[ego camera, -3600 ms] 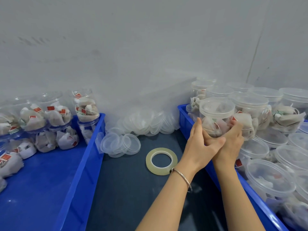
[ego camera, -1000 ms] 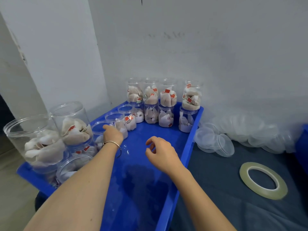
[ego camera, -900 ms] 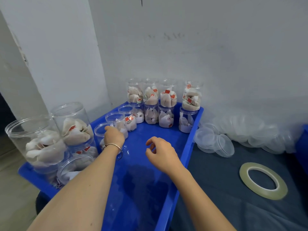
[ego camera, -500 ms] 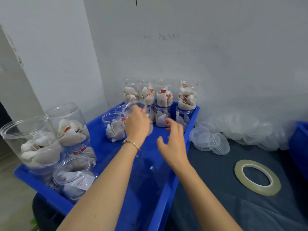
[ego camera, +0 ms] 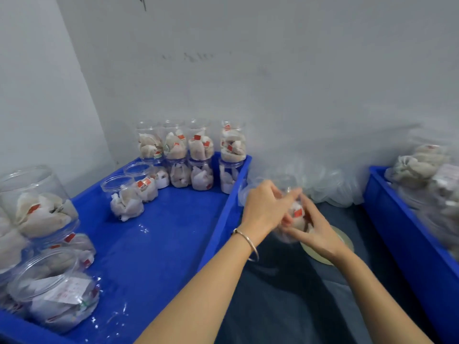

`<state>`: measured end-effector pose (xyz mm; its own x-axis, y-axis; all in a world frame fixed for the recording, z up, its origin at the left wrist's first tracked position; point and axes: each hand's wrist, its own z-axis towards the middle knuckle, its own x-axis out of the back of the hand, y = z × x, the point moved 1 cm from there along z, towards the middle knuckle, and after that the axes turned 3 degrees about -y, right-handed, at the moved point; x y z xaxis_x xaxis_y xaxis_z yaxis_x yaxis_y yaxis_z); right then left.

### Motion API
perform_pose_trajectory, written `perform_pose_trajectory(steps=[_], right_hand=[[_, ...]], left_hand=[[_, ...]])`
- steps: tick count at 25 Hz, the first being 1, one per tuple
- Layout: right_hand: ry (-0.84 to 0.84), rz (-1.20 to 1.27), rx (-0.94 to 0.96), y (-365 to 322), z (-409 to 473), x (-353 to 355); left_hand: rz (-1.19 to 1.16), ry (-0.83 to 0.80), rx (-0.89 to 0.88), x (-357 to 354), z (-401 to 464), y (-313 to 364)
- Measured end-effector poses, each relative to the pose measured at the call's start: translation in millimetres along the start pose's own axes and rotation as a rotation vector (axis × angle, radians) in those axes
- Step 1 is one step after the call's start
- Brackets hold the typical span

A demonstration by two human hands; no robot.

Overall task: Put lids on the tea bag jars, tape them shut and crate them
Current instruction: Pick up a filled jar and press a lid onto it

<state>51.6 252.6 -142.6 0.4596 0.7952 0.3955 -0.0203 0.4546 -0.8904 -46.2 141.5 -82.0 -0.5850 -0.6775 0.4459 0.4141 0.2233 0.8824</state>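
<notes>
While blur hides detail, both hands, left (ego camera: 263, 209) and right (ego camera: 314, 228), apparently clasp one jar (ego camera: 294, 213)

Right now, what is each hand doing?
Left hand: closed on the jar.
Right hand: closed on the same jar.

Left crate (ego camera: 159, 244) sits at nine o'clock, jars (ego camera: 191, 155) stacked along its twelve o'clock wall. Right crate (ego camera: 407, 234) sits at three. Between them, both hands (ego camera: 263, 209) hold one jar (ego camera: 294, 214) above the tape roll (ego camera: 345, 240); lids (ego camera: 330, 184) lie behind.
</notes>
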Motion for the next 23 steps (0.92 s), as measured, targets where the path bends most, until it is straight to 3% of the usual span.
perform_pose_trajectory(steps=[2,5,7,9,11,15,19,23], right_hand=[[-0.05,0.053,-0.01,20.0,-16.8,23.6],[0.176,-0.047,-0.058,44.7,-19.6,46.2],[0.253,-0.136,-0.138,54.2,-7.7,44.6],[0.189,-0.222,-0.188,57.8,10.9,39.0],[0.056,-0.31,-0.202,62.1,28.2,34.9],[-0.232,-0.483,-0.182,70.6,58.1,19.6],[-0.316,-0.717,-0.232,84.5,74.4,6.5],[-0.193,-0.632,-0.119,89.6,67.6,11.6]], left_hand=[[0.182,-0.062,-0.016,-12.9,-7.6,-10.1],[0.398,-0.305,0.0,-19.7,-16.8,-20.6],[0.406,-0.51,0.025,-17.7,-25.8,-24.4],[0.318,-0.619,0.03,-11.4,-35.2,-28.4],[0.321,-0.515,-0.011,-7.8,-44.4,-36.0],[0.467,-0.053,-0.113,-30.9,-68.9,-61.9],[0.122,0.018,-0.096,-49.0,-71.8,-75.6],[-0.178,0.067,-0.064,-39.4,-68.2,-85.0]])
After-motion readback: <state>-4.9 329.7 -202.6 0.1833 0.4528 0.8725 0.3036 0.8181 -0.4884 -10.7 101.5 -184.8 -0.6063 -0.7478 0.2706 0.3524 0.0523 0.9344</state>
